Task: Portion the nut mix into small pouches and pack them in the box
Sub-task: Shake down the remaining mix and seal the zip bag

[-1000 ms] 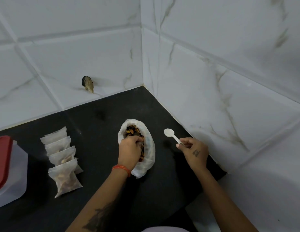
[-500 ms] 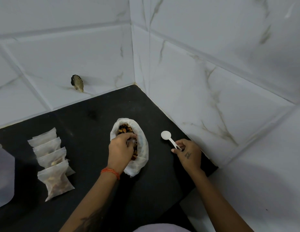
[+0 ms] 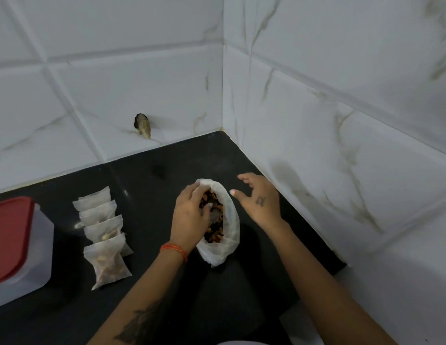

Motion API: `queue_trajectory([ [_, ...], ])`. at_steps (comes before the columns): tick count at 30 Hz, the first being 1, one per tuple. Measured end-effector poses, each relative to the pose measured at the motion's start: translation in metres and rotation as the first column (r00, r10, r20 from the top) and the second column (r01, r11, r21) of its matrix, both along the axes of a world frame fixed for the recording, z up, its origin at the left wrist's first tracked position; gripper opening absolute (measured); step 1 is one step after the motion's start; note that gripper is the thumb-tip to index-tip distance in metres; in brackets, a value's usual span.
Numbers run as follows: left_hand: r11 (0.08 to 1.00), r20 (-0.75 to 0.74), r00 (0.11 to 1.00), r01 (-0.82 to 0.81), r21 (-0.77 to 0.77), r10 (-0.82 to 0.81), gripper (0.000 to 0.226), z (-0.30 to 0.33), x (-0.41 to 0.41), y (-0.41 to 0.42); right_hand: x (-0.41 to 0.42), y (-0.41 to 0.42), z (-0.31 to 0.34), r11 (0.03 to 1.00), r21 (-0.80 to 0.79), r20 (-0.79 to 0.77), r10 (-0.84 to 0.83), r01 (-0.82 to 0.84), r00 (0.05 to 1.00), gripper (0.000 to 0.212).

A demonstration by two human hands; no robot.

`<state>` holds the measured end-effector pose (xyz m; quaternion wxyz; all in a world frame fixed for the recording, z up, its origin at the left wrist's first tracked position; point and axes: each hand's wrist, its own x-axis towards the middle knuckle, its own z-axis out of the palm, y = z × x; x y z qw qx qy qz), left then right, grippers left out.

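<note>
- Grip first, from the head view: the left hand [image 3: 189, 215] curls its fingers over the near-left rim of the nut mix bag [image 3: 225, 235] and grasps it, thumb reaching down among the nuts.
- Right hand [image 3: 260, 202] hovers just beside the bag's far-right edge, fingers spread and relaxed, grasping nothing and not touching the bag as far as can be seen.
- Nut mix [image 3: 214, 220] sits inside the open white bag, which lies near the middle of the black table [image 3: 167, 295], close to the tiled corner.
- Four small pouches [image 3: 105, 235] lie in an overlapping row to the left, well apart from the bag; the nearest one shows nuts inside, the farthest looks nearly flat.
- Box [image 3: 20, 247], translucent with a red lid, stands at the left edge beyond the pouches.
- Step in hand, as a judgement: portioning; the bag is being opened or steadied for taking the next share.
- Next move likely calls for the free hand to catch the opposite rim and hold the mouth wide, then bring a pouch close so nothing spills across the table.
- No spoon or scoop shows in this view.
</note>
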<state>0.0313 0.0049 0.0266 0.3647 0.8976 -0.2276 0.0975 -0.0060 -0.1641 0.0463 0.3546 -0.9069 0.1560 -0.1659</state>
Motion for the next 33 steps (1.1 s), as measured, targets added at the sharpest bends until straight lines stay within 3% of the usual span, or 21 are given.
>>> queue_trajectory([
  [6, 0.988, -0.248, 0.959, -0.108, 0.114, 0.134, 0.072, -0.010, 0.024, 0.005, 0.043, 0.027, -0.020, 0.988, -0.084, -0.394, 0.084, -0.127, 0.915, 0.074],
  [8, 0.982, -0.351, 0.922, -0.115, 0.149, 0.162, 0.071, -0.012, 0.032, 0.005, 0.049, 0.031, -0.025, 0.989, -0.098, -0.476, 0.051, -0.110, 0.878, 0.069],
  [12, 0.966, -0.283, 0.942, -0.113, 0.233, 0.179, 0.034, -0.012, 0.043, 0.006, 0.053, 0.035, -0.024, 0.971, -0.228, -0.391, -0.026, -0.070, 0.920, 0.024],
  [15, 0.974, -0.242, 0.954, -0.137, 0.181, 0.179, 0.022, -0.013, 0.050, 0.009, 0.054, 0.033, -0.017, 0.975, -0.220, -0.311, -0.049, -0.022, 0.949, 0.027],
  [17, 0.985, -0.304, 0.939, -0.130, 0.112, 0.159, 0.017, -0.013, 0.056, 0.010, 0.056, 0.028, -0.011, 0.996, -0.081, -0.342, -0.002, -0.027, 0.940, 0.029],
  [18, 0.988, -0.418, 0.896, -0.150, 0.036, 0.151, 0.015, -0.010, 0.059, 0.010, 0.059, 0.024, -0.008, 0.997, 0.079, -0.369, 0.046, -0.018, 0.928, 0.029],
  [20, 0.949, -0.719, 0.693, -0.255, -0.188, 0.044, 0.021, 0.001, 0.067, 0.009, 0.066, 0.018, 0.003, 0.887, 0.455, -0.404, 0.128, 0.077, 0.906, 0.032],
  [21, 0.908, -0.802, 0.596, -0.317, -0.273, -0.033, 0.026, 0.003, 0.072, 0.010, 0.070, 0.015, 0.005, 0.821, 0.552, -0.427, 0.130, 0.144, 0.895, 0.035],
  [22, 0.893, -0.823, 0.563, -0.331, -0.307, -0.074, 0.028, 0.005, 0.076, 0.012, 0.075, 0.011, 0.005, 0.794, 0.581, -0.446, 0.124, 0.181, 0.886, 0.035],
  [25, 0.923, -0.776, 0.625, -0.240, -0.300, -0.090, 0.012, 0.003, 0.083, 0.018, 0.081, 0.006, -0.001, 0.794, 0.599, -0.396, 0.180, 0.104, 0.901, 0.024],
  [27, 0.958, -0.697, 0.715, -0.157, -0.242, -0.059, 0.006, 0.001, 0.086, 0.021, 0.084, 0.005, -0.007, 0.863, 0.505, -0.345, 0.213, -0.011, 0.914, 0.024],
  [29, 0.995, -0.448, 0.893, -0.079, -0.057, 0.045, 0.009, 0.000, 0.084, 0.021, 0.082, 0.009, -0.011, 0.974, 0.169, -0.250, 0.189, -0.149, 0.950, 0.021],
  [30, 0.997, -0.283, 0.956, -0.065, 0.038, 0.074, 0.009, 0.000, 0.081, 0.019, 0.080, 0.013, -0.014, 0.978, -0.037, -0.149, 0.197, -0.205, 0.969, 0.018],
  [31, 0.991, -0.140, 0.987, -0.068, 0.117, 0.084, 0.007, -0.001, 0.078, 0.017, 0.079, 0.017, -0.019, 0.950, -0.204, -0.048, 0.233, -0.238, 0.971, 0.015],
  [33, 0.972, 0.026, 0.996, -0.089, 0.218, 0.085, 0.004, -0.005, 0.071, 0.011, 0.075, 0.023, -0.025, 0.912, -0.318, 0.052, 0.288, -0.258, 0.956, 0.018],
])
